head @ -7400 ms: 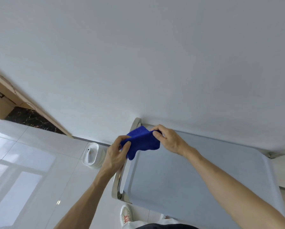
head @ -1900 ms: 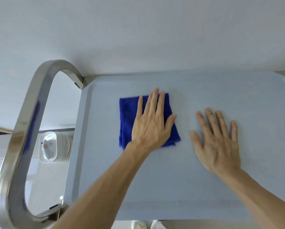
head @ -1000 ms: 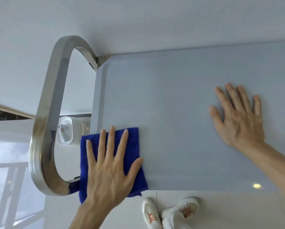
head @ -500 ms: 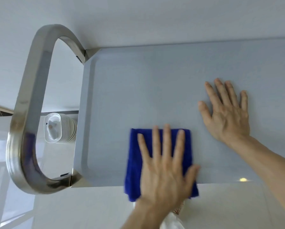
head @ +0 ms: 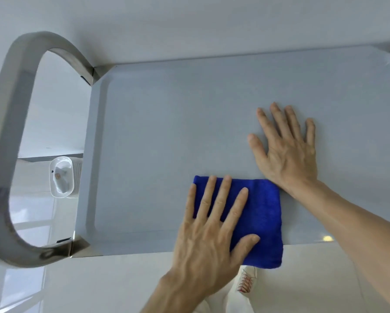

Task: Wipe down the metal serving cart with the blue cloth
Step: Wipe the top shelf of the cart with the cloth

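White wall and glossy floor framed the pale grey cart top (head: 189,132). At lower centre, a folded blue cloth (head: 264,213) overhung its near edge, pressed by the flat left hand (head: 212,236); the right hand (head: 286,150) lay spread alongside.

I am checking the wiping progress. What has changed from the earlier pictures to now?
The left hand, flat on the blue cloth, slid it from the cart top's far part to the near edge by the handle, then along that edge toward the right hand. Earlier, both hands held the cloth up. The right hand stays flat on the top.
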{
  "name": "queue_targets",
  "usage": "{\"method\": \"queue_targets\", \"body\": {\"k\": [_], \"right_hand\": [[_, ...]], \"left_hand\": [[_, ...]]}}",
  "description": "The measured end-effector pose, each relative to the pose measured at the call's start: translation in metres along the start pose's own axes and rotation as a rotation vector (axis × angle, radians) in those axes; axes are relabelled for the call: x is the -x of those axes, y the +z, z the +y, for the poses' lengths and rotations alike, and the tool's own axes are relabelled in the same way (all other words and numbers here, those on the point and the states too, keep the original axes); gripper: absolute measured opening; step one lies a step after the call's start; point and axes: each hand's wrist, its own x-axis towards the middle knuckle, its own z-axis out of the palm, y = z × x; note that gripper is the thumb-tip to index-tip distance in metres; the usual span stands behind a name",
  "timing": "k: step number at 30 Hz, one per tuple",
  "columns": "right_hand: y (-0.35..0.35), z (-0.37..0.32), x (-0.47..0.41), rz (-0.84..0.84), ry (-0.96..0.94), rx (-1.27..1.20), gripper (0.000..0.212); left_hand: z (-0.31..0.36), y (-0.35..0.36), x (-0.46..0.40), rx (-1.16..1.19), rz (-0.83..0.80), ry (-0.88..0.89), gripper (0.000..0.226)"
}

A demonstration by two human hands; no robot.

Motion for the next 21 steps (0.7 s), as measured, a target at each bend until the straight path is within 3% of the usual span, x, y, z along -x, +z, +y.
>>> {"method": "queue_targets", "body": {"k": [5,9,13,21], "right_hand": [[-0.012,0.008,-0.002,-0.07,-0.043,-0.036,0.064],[-0.036,0.057,-0.015,-0.098,-0.319,0.015,0.057],[-0.038,0.113,-0.007,-0.096,-0.204,0.034,0.065],[-0.021,0.121,-0.001,-0.027,-0.215,0.054,0.06]], "left_hand": [[0.016,0.009,-0.01,-0.043,0.012,-0.017,0.072],[0.016,0.011,-0.014,-0.061,0.061,-0.037,0.073],[0.018,0.014,-0.014,-0.087,0.079,-0.047,0.074],[0.038,0.016,-0.046,-0.069,0.092,-0.159,0.081]]}}
